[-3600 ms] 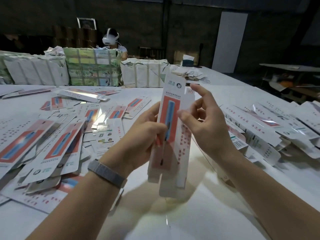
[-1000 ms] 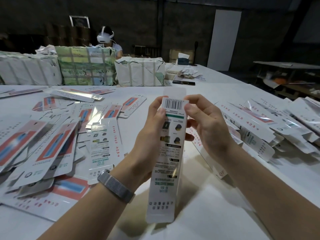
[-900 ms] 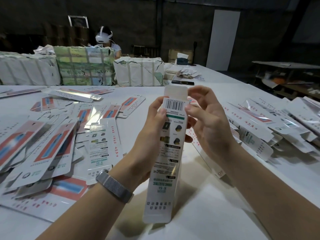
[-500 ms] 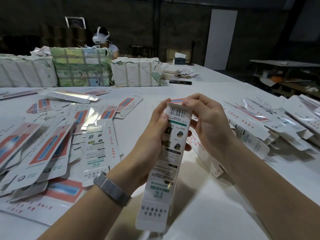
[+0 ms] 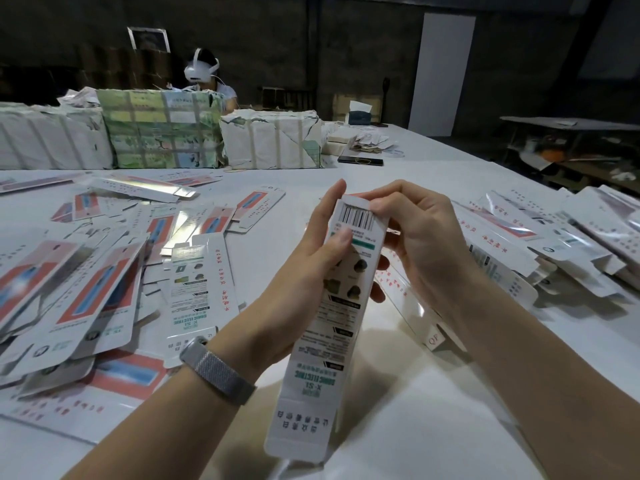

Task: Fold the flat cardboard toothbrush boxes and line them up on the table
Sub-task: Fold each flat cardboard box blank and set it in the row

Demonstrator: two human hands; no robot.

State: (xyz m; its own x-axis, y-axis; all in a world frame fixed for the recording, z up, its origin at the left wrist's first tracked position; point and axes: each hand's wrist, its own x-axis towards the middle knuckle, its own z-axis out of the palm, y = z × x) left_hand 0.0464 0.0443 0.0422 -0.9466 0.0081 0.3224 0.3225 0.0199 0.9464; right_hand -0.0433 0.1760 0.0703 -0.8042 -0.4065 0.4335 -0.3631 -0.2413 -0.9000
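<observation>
1. The toothbrush box is held upright above the table, between both hands.
2. It is gripped by the left hand, thumb across its printed face.
3. Its top flap is pinched by the right hand fingertips.
4. It is judged light, thin and easily creased; it is best held along the edges.

Box in hand: thin printed cardboard, smooth, slight sheen. Flat boxes on the left: same card, some with glossy reflective foil-like panels; table smooth, white, semi-gloss. Watch band woven metal mesh, matt grey; bundles wrapped in creased matt paper.
</observation>
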